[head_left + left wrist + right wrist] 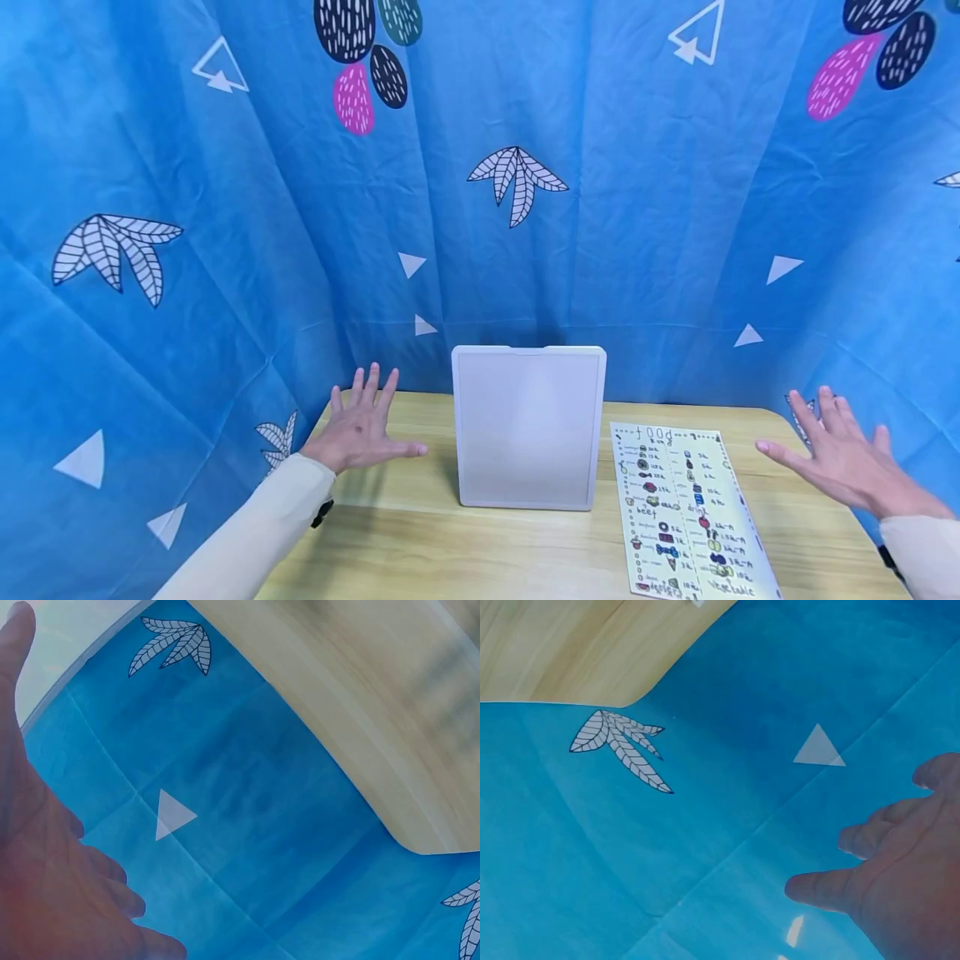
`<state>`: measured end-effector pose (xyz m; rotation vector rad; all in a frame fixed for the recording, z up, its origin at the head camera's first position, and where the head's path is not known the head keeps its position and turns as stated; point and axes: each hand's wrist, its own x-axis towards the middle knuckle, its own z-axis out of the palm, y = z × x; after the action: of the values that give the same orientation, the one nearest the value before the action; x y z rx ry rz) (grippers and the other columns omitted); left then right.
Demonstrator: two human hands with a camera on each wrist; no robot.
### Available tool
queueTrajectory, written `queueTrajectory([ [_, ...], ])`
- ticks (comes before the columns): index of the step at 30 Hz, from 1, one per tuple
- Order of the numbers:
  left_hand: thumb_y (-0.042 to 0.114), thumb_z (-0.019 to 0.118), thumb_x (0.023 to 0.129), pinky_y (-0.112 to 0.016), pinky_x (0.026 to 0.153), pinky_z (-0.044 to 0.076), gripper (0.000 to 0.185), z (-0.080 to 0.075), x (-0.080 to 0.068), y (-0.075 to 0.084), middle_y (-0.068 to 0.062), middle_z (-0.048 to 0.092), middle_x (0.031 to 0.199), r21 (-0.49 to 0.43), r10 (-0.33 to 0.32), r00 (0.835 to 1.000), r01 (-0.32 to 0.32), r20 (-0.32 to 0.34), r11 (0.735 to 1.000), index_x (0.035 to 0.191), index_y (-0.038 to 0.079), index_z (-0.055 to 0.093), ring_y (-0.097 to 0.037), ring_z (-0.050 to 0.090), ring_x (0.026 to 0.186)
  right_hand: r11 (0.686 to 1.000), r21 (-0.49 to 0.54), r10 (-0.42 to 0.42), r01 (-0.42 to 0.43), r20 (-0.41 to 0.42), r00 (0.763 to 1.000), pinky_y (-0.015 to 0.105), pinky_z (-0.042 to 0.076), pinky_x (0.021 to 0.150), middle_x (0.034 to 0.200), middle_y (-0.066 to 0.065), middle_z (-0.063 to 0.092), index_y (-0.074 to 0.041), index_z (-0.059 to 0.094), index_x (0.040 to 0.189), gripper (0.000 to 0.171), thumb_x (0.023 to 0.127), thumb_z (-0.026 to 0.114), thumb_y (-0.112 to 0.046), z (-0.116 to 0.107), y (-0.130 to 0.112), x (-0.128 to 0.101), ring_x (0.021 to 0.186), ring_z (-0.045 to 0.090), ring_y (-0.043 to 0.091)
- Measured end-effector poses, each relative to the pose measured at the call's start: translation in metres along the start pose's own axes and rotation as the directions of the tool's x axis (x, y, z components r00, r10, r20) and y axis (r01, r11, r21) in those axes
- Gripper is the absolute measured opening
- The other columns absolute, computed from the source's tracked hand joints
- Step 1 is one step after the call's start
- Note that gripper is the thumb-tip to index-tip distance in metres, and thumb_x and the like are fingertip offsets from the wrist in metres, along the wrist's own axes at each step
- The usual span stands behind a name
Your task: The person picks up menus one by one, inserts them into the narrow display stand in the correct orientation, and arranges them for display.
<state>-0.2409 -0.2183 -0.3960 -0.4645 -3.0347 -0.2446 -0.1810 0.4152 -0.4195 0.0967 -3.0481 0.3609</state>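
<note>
My left hand [363,433] is held out over the table's left side, fingers spread and nothing in it. In the left wrist view the same hand [60,877] shows along the left edge. Out past the right side of the table, my right hand [851,458] is likewise spread and holds nothing; the right wrist view has this hand [907,870] at lower right. Between the hands a white rectangular board [528,429] with a raised rim stands upright. Nearer the right hand lies a paper sheet [693,517] headed "food", covered with small coloured drawings and handwriting.
A light wooden table [405,533] with rounded corners carries the board and the sheet. Blue cloth [517,275] printed with leaves, triangles and drop shapes hangs behind it and along both sides.
</note>
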Motion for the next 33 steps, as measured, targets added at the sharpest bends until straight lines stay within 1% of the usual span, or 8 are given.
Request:
queueTrajectory([
  [4,0.079,0.066,0.073,-0.077,0.109,0.004,0.126,0.003,-0.001,0.000,-0.031,0.007,0.161,0.003,0.008,1.000,-0.008,-0.007,1.000,0.158,0.002,0.017,-0.053,0.005,0.146,1.000,0.003,0.004,-0.004,-0.003,1.000,0.084,-0.014,0.093,0.149,0.039,-0.023,0.001,-0.006,0.155,0.100,0.098,0.048,-0.060,0.002,0.001,-0.002,0.136,-0.022,0.059],
  [8,0.077,0.068,0.074,-0.077,0.109,0.004,0.124,0.005,-0.002,0.001,-0.031,0.007,0.161,-0.008,0.017,1.000,-0.017,-0.009,1.000,0.158,0.001,0.017,-0.053,0.005,0.146,1.000,-0.005,-0.007,0.007,-0.021,1.000,0.084,-0.014,0.094,0.151,0.040,-0.019,0.000,-0.005,0.156,0.100,0.098,0.050,-0.060,0.005,0.002,-0.002,0.138,-0.020,0.057],
  [13,0.077,0.067,0.074,-0.078,0.108,0.005,0.124,0.009,-0.002,0.002,-0.030,0.007,0.161,-0.008,0.020,1.000,-0.020,-0.012,1.000,0.158,0.001,0.018,-0.052,0.004,0.147,1.000,0.000,-0.023,0.023,-0.030,0.999,0.080,-0.018,0.097,0.152,0.040,-0.017,0.002,-0.004,0.156,0.100,0.098,0.050,-0.058,0.008,0.002,-0.003,0.140,-0.021,0.054],
  [18,0.078,0.067,0.074,-0.077,0.108,0.005,0.124,0.012,-0.001,0.002,-0.030,0.008,0.161,-0.010,0.024,1.000,-0.025,-0.011,1.000,0.158,0.002,0.017,-0.051,0.004,0.147,0.999,0.035,-0.041,0.042,-0.025,0.999,0.075,-0.022,0.098,0.152,0.038,-0.017,0.006,-0.001,0.155,0.097,0.099,0.051,-0.055,0.011,0.003,-0.004,0.140,-0.023,0.052],
  [21,0.077,0.067,0.075,-0.075,0.110,0.006,0.123,0.015,-0.001,0.003,-0.030,0.008,0.161,-0.021,0.032,0.999,-0.032,-0.003,0.999,0.158,0.002,0.017,-0.050,0.005,0.147,0.997,0.050,-0.052,0.054,-0.026,0.998,0.076,-0.020,0.099,0.153,0.039,-0.016,0.008,0.001,0.154,0.097,0.099,0.052,-0.054,0.014,0.003,-0.006,0.140,-0.021,0.052],
  [26,0.074,0.068,0.077,-0.072,0.112,0.009,0.122,0.019,0.000,0.005,-0.029,0.007,0.161,-0.067,0.047,0.999,-0.046,0.009,0.997,0.158,0.000,0.015,-0.049,0.005,0.148,0.995,0.074,-0.061,0.064,-0.042,0.997,0.076,-0.016,0.102,0.153,0.042,-0.009,0.009,0.001,0.154,0.097,0.099,0.053,-0.051,0.019,0.004,-0.007,0.142,-0.013,0.056],
  [30,0.076,0.066,0.076,-0.071,0.113,0.011,0.124,0.021,0.001,0.007,-0.028,0.006,0.162,-0.091,0.052,0.998,-0.049,0.027,0.995,0.159,0.001,0.013,-0.048,0.005,0.148,0.993,0.092,-0.065,0.070,-0.053,0.996,0.074,-0.015,0.104,0.152,0.043,-0.005,0.010,0.001,0.154,0.097,0.099,0.055,-0.049,0.022,0.005,-0.007,0.142,-0.009,0.057],
  [33,0.080,0.063,0.076,-0.067,0.115,0.013,0.125,0.024,0.001,0.008,-0.026,0.006,0.163,-0.107,0.049,0.998,-0.044,0.046,0.993,0.159,0.002,0.012,-0.046,0.006,0.149,0.992,0.108,-0.066,0.071,-0.049,0.997,0.074,-0.012,0.105,0.152,0.042,-0.008,0.011,0.000,0.153,0.096,0.100,0.054,-0.048,0.025,0.006,-0.006,0.141,-0.009,0.057],
])
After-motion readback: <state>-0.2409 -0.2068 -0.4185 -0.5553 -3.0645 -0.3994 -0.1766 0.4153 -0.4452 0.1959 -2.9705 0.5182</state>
